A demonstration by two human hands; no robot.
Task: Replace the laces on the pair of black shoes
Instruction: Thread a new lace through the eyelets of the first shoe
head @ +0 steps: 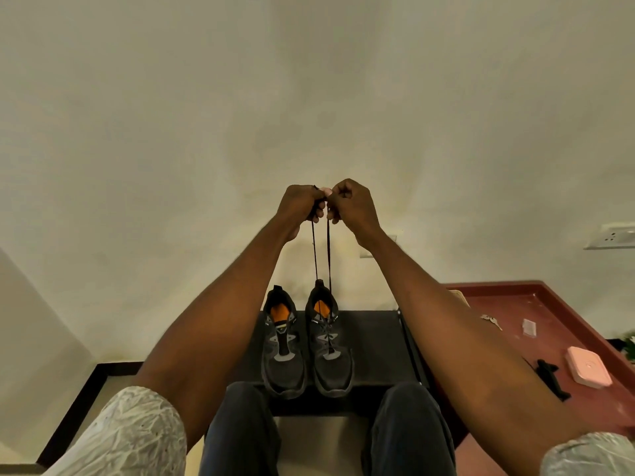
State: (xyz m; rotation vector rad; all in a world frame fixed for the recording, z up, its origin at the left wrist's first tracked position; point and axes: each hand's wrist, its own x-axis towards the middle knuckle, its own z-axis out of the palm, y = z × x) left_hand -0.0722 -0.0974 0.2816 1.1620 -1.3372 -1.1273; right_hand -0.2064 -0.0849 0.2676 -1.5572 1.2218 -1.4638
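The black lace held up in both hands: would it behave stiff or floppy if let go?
Likely floppy: the lace is a thin cord, straight only because both hands pull it taut above the right shoe. Probably very light, since the shoe looks flat on the table.

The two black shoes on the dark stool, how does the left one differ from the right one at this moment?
The right shoe has a black lace threaded through its eyelets, while the left shoe shows none. The right shoe's lace ends run up taut to the left hand and right hand, which pinch them; nothing touches the left shoe. Both are black with grey accents and orange insoles, standing side by side on the stool, toes toward the person.
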